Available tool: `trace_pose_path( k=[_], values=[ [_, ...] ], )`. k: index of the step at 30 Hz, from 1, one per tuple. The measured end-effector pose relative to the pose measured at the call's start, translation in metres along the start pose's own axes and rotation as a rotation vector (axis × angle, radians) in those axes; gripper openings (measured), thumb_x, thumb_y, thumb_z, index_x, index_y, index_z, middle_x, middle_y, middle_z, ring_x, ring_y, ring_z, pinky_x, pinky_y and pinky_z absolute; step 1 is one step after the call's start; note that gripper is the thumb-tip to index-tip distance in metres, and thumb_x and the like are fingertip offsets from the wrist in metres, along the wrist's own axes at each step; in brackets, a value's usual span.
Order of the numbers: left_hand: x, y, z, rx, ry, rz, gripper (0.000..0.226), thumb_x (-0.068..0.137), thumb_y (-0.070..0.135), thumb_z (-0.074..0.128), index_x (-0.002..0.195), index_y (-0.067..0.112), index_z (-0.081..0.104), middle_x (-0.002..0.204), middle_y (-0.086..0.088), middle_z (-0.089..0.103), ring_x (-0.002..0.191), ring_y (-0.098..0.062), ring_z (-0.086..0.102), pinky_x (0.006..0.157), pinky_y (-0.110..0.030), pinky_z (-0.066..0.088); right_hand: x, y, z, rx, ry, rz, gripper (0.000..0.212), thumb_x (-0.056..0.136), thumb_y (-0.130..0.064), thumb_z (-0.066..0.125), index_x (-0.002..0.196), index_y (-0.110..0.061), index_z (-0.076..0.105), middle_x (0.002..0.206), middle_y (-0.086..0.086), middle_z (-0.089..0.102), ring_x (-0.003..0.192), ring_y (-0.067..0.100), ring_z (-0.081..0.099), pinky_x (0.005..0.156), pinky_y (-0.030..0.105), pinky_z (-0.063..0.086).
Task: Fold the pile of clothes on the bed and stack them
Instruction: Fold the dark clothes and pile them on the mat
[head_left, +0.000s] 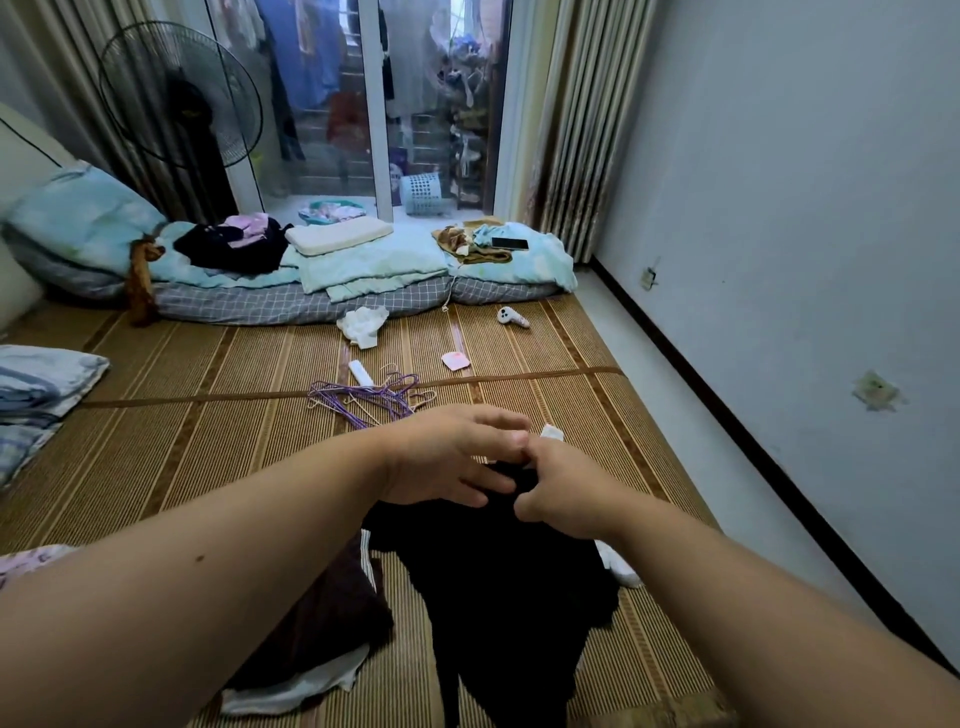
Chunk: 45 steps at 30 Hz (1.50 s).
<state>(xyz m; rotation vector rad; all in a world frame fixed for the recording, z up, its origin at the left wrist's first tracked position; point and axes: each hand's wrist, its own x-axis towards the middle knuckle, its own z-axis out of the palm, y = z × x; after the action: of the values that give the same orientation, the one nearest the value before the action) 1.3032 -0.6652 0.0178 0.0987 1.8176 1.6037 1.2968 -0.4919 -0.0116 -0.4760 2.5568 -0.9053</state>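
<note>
A black garment (511, 613) hangs in front of me over the bamboo mat (208, 457). My right hand (563, 491) grips its top edge with curled fingers. My left hand (449, 454) is at the same edge, fingers spread and slightly bent, touching the right hand; whether it pinches the cloth is hidden. A dark maroon garment with white stripes (317, 618) lies crumpled on the mat at lower left, over a white piece (291, 691). A dark pile with pink clothes (234, 244) lies on the far bedding.
Purple wire hangers (363, 397) and a white remote (360, 372) lie mid-mat. A white cloth (363, 322), a small white handheld fan (511, 317) and a pink tag (455, 360) lie further back. Folded bedding (31, 395) at left; phone (509, 243) on a far pillow; standing fan (179, 98).
</note>
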Motion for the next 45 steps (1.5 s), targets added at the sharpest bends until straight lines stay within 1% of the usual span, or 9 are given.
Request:
trace_pose_path(
  k=[7,14,19,23,27,30,35,41,45],
  values=[
    [-0.018,-0.046,-0.041,0.958,0.153,0.234,0.112,0.051,0.053,0.087,0.135,0.069,0.013,0.152,0.019,0.012,0.139,-0.006,0.015,0.113,-0.034,0.019,-0.014,0.004,-0.060,0.408,-0.143,-0.009,0.050,0.077,0.007,0.063,0.105,-0.035,0.065,0.102,0.013,0.067,0.068,0.022,0.065,0.056,0.029,0.053],
    [-0.006,-0.041,-0.050,1.367,0.386,0.503,0.070,0.066,0.049,0.081,0.130,0.045,0.053,0.158,-0.006,0.018,0.140,-0.029,0.026,0.110,-0.044,0.027,-0.022,-0.010,-0.101,0.364,-0.272,-0.247,0.050,0.081,0.018,0.056,0.078,-0.027,0.078,0.085,-0.007,0.073,0.085,0.010,0.068,0.072,0.018,0.054],
    [0.008,-0.031,-0.048,1.458,0.353,0.553,0.026,0.078,0.042,0.071,0.096,0.023,0.073,0.150,-0.002,0.039,0.134,-0.022,0.039,0.109,-0.038,0.030,-0.029,-0.011,-0.109,0.303,-0.237,-0.231,0.049,0.080,0.019,0.057,0.072,-0.024,0.078,0.081,-0.002,0.073,0.080,0.012,0.067,0.073,0.017,0.053],
    [0.003,-0.029,-0.047,1.346,0.317,0.657,0.026,0.072,0.032,0.061,0.064,0.008,0.060,0.089,-0.005,0.061,0.081,-0.019,0.058,0.075,-0.030,0.047,-0.036,-0.003,-0.114,0.119,-0.126,-0.193,0.045,0.083,0.008,0.056,0.074,-0.031,0.078,0.090,0.010,0.072,0.088,0.032,0.065,0.079,0.040,0.053],
    [-0.007,-0.014,-0.047,1.081,0.435,0.679,0.030,0.068,0.038,0.047,0.056,0.011,0.053,0.066,0.002,0.051,0.058,-0.011,0.048,0.055,-0.025,0.039,-0.045,0.002,-0.109,0.006,-0.070,-0.220,0.020,0.073,-0.041,0.077,0.083,-0.056,0.070,0.096,-0.018,0.067,0.095,0.001,0.060,0.077,0.021,0.049],
    [-0.013,0.002,-0.051,0.934,0.462,0.593,0.019,0.068,0.028,0.055,0.051,0.031,0.046,0.061,0.007,0.048,0.054,-0.007,0.048,0.051,-0.019,0.036,-0.051,0.010,-0.095,-0.239,-0.069,-0.283,0.048,0.054,-0.067,0.071,0.101,-0.058,0.065,0.119,-0.017,0.054,0.106,-0.001,0.051,0.087,0.022,0.049],
    [-0.023,0.010,-0.060,0.777,0.431,0.460,0.015,0.065,0.019,0.057,0.056,0.009,0.050,0.060,-0.006,0.045,0.048,-0.008,0.042,0.045,-0.020,0.034,-0.054,0.030,-0.048,-0.627,-0.014,-0.513,0.023,0.079,-0.033,0.072,0.102,-0.032,0.074,0.130,-0.003,0.056,0.104,0.016,0.060,0.083,0.029,0.049],
    [-0.036,0.027,-0.058,0.734,0.350,0.402,0.015,0.066,0.014,0.058,0.058,0.005,0.048,0.057,-0.003,0.041,0.046,-0.011,0.042,0.043,-0.021,0.034,-0.034,0.036,0.011,-0.251,0.035,-0.308,0.056,0.063,-0.067,0.072,0.108,-0.033,0.069,0.128,-0.027,0.038,0.108,-0.010,0.035,0.087,0.002,0.026],
    [-0.044,0.035,-0.073,0.829,0.378,0.365,0.016,0.072,0.012,0.065,0.062,0.007,0.053,0.056,0.002,0.046,0.046,-0.009,0.046,0.044,-0.020,0.036,-0.015,0.031,0.037,-0.165,0.279,-0.242,0.035,0.076,-0.042,0.076,0.094,-0.012,0.072,0.126,-0.011,0.051,0.103,0.006,0.055,0.081,0.012,0.034]
  ],
)
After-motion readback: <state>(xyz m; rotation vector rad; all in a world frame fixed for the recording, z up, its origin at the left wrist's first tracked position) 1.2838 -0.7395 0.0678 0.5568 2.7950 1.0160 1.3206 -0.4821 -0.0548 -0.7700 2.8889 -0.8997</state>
